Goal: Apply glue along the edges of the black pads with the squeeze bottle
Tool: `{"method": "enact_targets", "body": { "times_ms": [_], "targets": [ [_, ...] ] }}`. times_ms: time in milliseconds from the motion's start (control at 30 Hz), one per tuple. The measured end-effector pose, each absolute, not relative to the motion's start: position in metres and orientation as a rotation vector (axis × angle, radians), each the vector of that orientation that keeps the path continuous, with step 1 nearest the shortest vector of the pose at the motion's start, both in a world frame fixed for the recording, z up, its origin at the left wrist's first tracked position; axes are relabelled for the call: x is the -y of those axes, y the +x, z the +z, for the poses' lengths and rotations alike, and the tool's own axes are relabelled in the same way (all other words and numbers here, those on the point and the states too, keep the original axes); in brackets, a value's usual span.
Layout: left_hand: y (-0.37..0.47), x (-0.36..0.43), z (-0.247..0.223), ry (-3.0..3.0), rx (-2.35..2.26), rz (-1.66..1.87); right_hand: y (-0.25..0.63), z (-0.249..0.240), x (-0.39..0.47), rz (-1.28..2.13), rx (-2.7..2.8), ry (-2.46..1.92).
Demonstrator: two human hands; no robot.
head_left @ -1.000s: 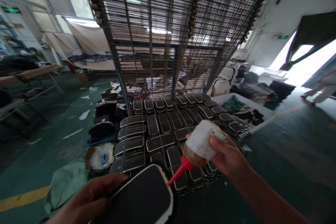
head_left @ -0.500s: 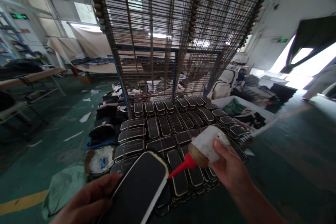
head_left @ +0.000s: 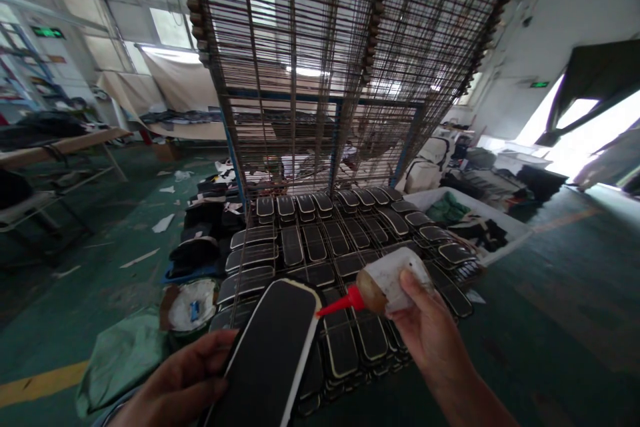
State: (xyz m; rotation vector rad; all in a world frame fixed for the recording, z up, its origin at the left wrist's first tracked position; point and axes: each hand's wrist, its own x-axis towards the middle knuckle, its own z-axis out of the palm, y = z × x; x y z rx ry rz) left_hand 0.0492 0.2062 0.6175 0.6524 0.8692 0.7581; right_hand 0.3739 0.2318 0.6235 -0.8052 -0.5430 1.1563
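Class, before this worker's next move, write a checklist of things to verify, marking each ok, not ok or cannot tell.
1. Left hand grips the long black panel with rounded corners and a pale border: ok.
2. Right hand holds the white-and-brown cylindrical bottle: ok.
3. Tapered red nozzle points at the border: ok.
4. Nozzle tip actually touching: cannot tell.
5. Whole panel in view: not ok, near end cut off.

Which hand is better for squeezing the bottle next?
Probably the right hand: it holds the bottle, whose red tip is at the edge of the pad in the left hand.
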Motion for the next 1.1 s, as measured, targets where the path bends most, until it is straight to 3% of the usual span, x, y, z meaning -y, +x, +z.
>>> {"method": "enact_targets", "body": {
  "times_ms": [1100],
  "targets": [
    [0.056,-0.211,0.622,0.542,-1.053,0.922,0.328,0.615,-0.178,1.304,0.777,-0.792]
  ]
}}
